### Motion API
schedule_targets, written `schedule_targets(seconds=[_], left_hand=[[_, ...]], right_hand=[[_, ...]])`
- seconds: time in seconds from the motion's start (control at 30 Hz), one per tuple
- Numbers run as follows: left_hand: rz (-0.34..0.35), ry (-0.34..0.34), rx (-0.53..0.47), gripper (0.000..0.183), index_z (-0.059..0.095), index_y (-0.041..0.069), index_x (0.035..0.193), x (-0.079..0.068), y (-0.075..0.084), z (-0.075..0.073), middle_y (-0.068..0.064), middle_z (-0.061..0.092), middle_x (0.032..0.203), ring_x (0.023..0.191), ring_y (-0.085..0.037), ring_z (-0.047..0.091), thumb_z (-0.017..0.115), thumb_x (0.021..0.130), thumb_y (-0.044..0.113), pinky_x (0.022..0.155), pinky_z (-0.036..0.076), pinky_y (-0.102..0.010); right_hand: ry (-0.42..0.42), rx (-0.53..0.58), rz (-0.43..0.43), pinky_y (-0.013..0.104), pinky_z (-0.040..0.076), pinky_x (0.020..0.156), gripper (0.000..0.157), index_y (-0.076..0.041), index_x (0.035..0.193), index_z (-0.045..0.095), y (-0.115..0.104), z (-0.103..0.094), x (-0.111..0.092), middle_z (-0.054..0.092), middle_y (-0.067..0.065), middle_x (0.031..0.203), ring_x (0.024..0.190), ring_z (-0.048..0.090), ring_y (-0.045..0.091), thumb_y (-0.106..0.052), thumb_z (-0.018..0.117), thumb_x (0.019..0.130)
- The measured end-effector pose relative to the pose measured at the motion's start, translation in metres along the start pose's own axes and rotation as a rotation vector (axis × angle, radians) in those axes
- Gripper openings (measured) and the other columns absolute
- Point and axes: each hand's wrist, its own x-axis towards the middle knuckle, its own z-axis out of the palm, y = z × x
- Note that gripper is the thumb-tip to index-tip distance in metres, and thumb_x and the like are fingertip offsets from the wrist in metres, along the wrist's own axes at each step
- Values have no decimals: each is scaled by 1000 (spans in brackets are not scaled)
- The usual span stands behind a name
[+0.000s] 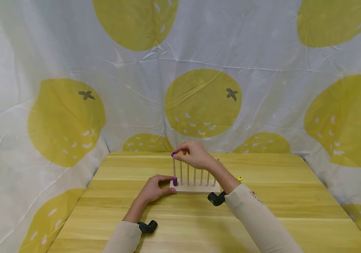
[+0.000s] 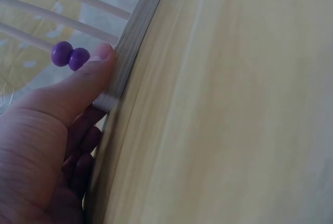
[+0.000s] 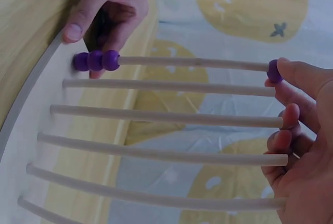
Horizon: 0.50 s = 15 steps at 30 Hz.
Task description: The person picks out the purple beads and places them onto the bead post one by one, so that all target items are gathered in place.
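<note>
A pale wooden base carries a row of several upright pegs. Stacked at the foot of its leftmost peg are purple beads, three of them in the right wrist view. The left hand grips the base's left end, with its thumb along the edge near these beads. At the top of that same peg, the right hand pinches another purple bead between thumb and forefinger. Its other fingers curl loosely near the neighbouring peg tips.
A yellow bead lies on the wooden table, beyond the right forearm. A tiny red thing shows beside the right sleeve, partly hidden. Behind the table hangs a lemon-patterned curtain.
</note>
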Motion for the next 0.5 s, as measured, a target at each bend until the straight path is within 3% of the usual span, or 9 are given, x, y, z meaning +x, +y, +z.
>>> schedule_targets(seconds=[0.5], left_hand=[[-29,-9,-2,53,74,27,128,0,4,-1,3,70,133,135,-30,56,87,81,47,116,42,-56]], right_hand=[[-12,-26,-23,26,37,67,24,-15,112,80,2,-1,-3,55,-2,82,76,46,14,-33,71,100]])
